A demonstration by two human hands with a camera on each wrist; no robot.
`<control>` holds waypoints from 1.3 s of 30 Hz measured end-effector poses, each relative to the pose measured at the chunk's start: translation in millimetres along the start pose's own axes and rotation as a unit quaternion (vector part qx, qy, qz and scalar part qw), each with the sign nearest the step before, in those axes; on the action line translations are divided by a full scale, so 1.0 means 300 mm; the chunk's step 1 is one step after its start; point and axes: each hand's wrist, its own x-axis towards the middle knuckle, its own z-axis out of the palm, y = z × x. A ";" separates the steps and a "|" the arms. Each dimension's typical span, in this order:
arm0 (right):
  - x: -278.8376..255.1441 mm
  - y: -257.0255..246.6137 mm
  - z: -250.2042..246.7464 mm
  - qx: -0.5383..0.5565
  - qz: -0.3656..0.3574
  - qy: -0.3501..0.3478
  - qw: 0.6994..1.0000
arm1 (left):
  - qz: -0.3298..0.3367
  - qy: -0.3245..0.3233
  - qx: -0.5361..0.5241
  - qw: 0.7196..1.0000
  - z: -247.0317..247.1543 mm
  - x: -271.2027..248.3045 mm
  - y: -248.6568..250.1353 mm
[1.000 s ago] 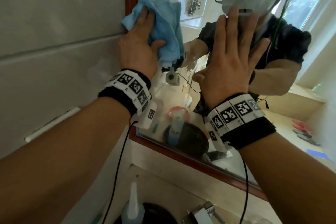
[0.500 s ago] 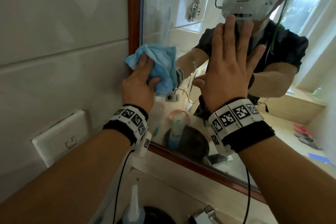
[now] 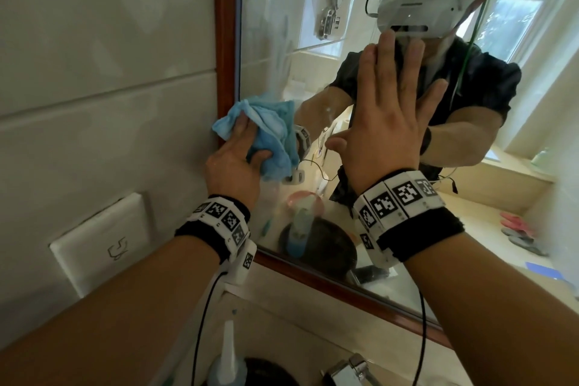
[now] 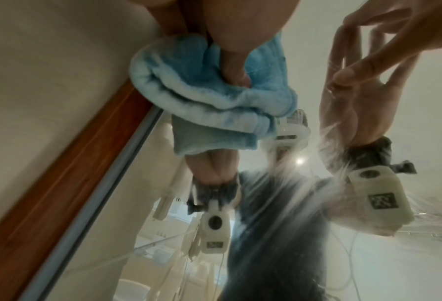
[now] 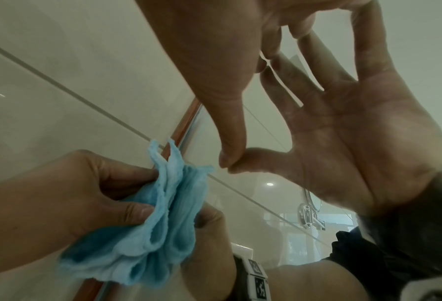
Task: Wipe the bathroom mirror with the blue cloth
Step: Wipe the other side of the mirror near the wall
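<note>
The wood-framed mirror (image 3: 282,25) hangs on the tiled wall, and its glass (image 4: 369,244) looks streaked. My left hand (image 3: 238,160) grips the bunched blue cloth (image 3: 266,131) and presses it to the glass beside the left frame strip (image 3: 224,41), in the lower left part. In the left wrist view the thumb digs into the cloth (image 4: 202,97). My right hand (image 3: 388,122) lies flat on the glass to the right, fingers straight and spread. The right wrist view shows that hand (image 5: 214,71) touching its reflection, with the cloth (image 5: 158,234) below left.
A white wall plate (image 3: 103,241) sits on the tiles left of the mirror. Below the mirror are a bottle with a pointed nozzle (image 3: 227,354), a dark basin (image 3: 269,373) and a chrome faucet (image 3: 347,370). Cables hang from both wristbands.
My left hand has slid the cloth down along the mirror's left edge, from near the top to the lower part. The right hand has stayed flat on the glass.
</note>
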 end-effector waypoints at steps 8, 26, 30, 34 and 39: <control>0.000 0.002 -0.021 0.027 -0.007 -0.031 0.999 | 0.111 0.029 0.080 0.990 -0.048 0.163 0.181; 0.205 -0.004 -0.096 0.050 0.045 0.047 0.997 | 0.031 0.071 -0.152 0.985 -0.126 0.418 0.432; 0.206 -0.005 -0.091 0.027 0.046 0.052 0.997 | 0.043 0.074 -0.098 0.991 -0.155 0.466 0.502; 0.204 -0.006 -0.114 0.045 0.040 0.024 0.998 | 0.059 0.097 -0.109 0.988 -0.155 0.506 0.507; 0.200 0.003 -0.125 0.045 0.032 0.014 0.998 | 0.049 0.112 -0.161 0.979 -0.178 0.581 0.578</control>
